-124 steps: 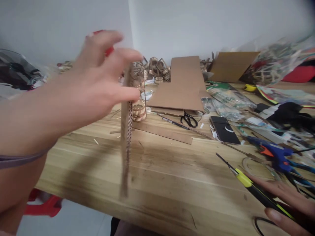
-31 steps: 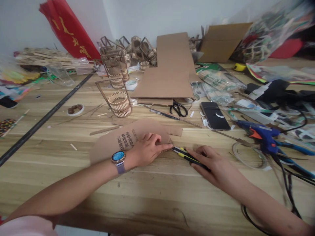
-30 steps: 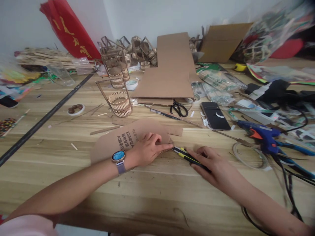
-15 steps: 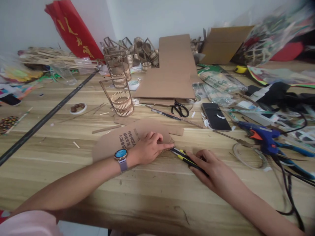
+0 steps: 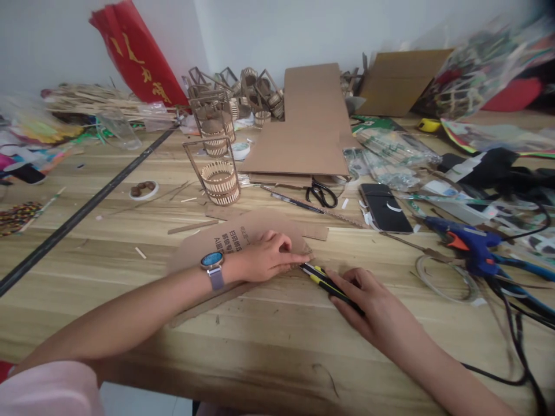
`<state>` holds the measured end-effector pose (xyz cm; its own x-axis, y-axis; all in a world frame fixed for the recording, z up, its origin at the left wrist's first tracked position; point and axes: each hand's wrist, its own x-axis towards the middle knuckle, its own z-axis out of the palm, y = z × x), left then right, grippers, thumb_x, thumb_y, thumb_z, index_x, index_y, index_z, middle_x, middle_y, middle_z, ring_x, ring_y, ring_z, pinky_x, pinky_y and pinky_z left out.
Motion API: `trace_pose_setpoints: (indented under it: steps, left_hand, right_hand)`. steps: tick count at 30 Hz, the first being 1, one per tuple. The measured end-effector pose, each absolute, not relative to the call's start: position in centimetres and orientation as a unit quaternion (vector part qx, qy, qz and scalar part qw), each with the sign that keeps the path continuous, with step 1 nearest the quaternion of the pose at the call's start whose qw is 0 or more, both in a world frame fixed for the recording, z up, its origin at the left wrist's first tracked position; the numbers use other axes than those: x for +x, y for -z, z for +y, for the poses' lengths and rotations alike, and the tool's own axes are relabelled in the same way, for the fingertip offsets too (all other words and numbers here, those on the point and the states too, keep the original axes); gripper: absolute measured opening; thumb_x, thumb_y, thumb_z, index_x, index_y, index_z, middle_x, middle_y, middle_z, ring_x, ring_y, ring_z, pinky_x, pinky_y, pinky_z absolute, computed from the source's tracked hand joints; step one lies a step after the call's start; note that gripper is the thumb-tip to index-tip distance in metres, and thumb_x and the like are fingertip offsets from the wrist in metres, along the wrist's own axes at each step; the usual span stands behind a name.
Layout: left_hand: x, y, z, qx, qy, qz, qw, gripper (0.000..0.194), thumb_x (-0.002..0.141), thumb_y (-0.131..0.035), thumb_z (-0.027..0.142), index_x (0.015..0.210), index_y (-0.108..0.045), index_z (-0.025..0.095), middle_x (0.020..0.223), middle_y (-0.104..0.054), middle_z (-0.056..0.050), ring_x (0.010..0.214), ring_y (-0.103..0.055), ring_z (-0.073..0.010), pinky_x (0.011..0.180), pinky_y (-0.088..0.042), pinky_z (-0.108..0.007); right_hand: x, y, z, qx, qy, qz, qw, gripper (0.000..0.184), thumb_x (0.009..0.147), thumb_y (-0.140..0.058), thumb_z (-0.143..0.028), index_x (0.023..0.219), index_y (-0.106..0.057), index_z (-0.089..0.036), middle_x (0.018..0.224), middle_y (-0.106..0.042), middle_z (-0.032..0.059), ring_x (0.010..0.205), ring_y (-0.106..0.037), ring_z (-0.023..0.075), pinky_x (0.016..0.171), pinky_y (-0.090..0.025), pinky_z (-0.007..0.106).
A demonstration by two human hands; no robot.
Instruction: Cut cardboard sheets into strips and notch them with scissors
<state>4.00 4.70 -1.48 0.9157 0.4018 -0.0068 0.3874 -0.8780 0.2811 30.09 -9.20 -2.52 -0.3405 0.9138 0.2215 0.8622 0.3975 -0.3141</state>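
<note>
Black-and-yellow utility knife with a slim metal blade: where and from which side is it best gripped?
Probably grip the utility knife by its handle, from the right: the metal blade points left, toward the left hand and brown printed cardboard, while the handle runs back to the right hand, which holds it.

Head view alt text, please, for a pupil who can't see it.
A person's left hand rests on printed cardboard on a wooden table; the right hand holds a knife, its tip near the cardboard's edge. Small baskets stand behind.
</note>
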Motion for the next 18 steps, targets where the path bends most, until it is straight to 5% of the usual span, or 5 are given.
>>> trace_pose_setpoints:
  steps: [7,18]
  left_hand:
    - [3.5,-0.6,8.3,0.969,0.072,0.114,0.205,0.055,0.092,-0.068,0.042,0.146,-0.053,0.042,0.12,-0.049,-0.006,0.11,-0.046,-0.0243,0.105,-0.038,-0.036]
    - [5.0,-0.9,9.3,0.964,0.105,0.107,0.22,0.063,0.085,-0.073,0.051,0.144,-0.052,0.046,0.11,-0.047,-0.003,0.102,-0.046,-0.0246,0.098,-0.04,-0.037]
  right_hand:
    - [30.0,2.4,-9.1,-0.551,-0.09,-0.807,0.19,0.042,0.099,-0.048,-0.033,0.135,-0.065,-0.018,0.098,-0.064,0.0111,0.087,-0.069,0.0239,0.073,-0.062,0.037]
    - [29.8,2.2,-9.7,-0.556,-0.049,-0.81,0.178,0.041,0.099,-0.049,-0.034,0.134,-0.065,-0.019,0.093,-0.063,0.0101,0.08,-0.067,0.0237,0.066,-0.061,0.037]
